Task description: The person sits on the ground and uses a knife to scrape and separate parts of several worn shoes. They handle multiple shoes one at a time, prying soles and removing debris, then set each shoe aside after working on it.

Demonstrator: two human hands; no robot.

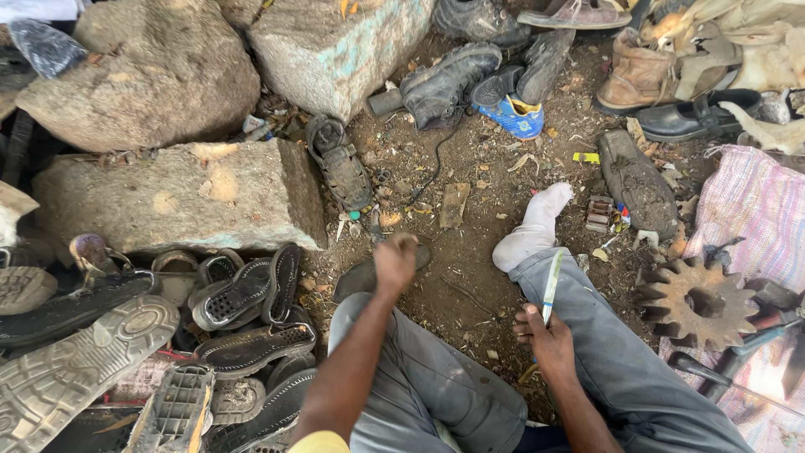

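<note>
My left hand (pixel 396 262) hides much of the dark sole (pixel 360 277) it grips on the ground; my right hand (pixel 545 335), well apart, clasps a thin blade (pixel 552 287) upright over my knee.

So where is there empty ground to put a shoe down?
The barest dirt lies between the left hand and the white-wrapped foot, past the knees. A smaller patch is ahead, beside the wood scrap. The sole pile on the left is crowded, as are the shoes by the stones and the rusty gear.
</note>
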